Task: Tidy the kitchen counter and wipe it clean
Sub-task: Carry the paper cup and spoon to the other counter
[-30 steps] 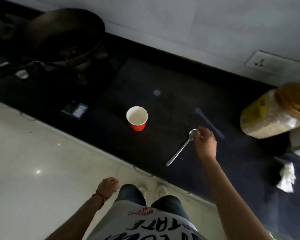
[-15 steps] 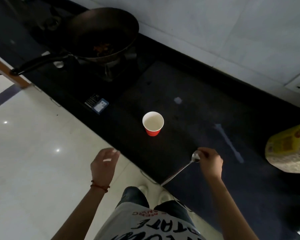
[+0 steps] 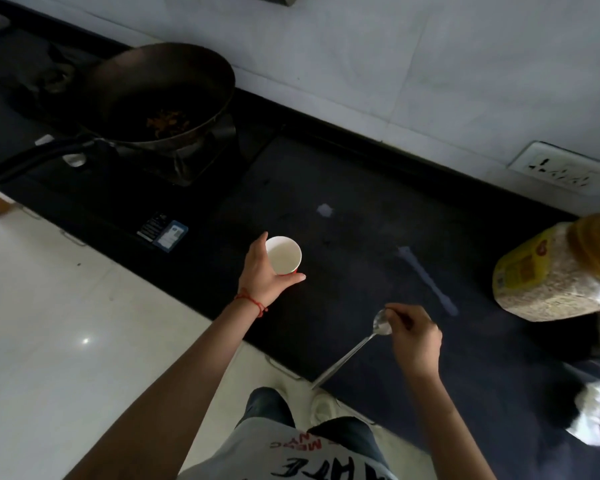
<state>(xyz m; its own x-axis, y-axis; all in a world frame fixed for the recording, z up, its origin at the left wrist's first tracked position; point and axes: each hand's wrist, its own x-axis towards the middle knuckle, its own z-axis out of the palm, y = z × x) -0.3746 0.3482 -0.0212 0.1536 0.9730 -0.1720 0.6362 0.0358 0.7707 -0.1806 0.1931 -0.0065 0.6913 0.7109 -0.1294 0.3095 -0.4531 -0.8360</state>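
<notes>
On the dark matte counter (image 3: 343,202), near its front edge, the left hand (image 3: 262,271) curls around a red paper cup (image 3: 284,255) with a white, empty-looking inside. The right hand (image 3: 414,336) pinches the bowl of a slim metal spoon (image 3: 352,351), handle overhanging that edge. A black wok (image 3: 160,95) holds brownish scraps; a clear plastic jar (image 3: 548,271) holds pale grains, its yellow label unreadable.

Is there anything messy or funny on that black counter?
Yes. A pale streak and a small pale patch mark the dark counter, like dried spills. The right hand pinches the spoon by its bowl, so the handle sticks out past the counter edge.
</notes>
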